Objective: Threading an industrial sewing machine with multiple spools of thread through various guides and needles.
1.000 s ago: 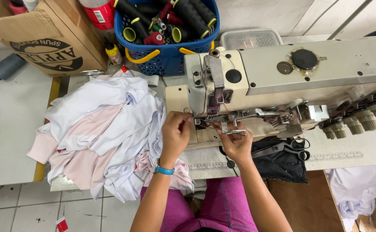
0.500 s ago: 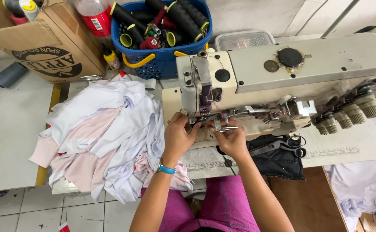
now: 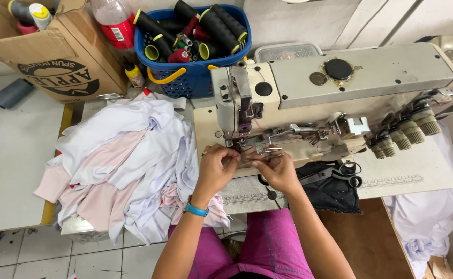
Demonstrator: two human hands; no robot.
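In the head view, the left hand and right hand, fingers pinched closed on something too small to tell, work under the cream metal sewing machine; a heap of white and pink fabric pieces lies just left on the tabletop.

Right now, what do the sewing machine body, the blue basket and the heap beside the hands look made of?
Sewing machine: looks like painted metal, cream, semi-gloss, with scuffed edges. Blue basket: moulded plastic, judging by its lattice wall and yellow handle. Heap of cloth: soft knit or woven fabric, white and pale pink, matte, folding limply; fibre cannot be told. Left hand and right hand are at the needle area.
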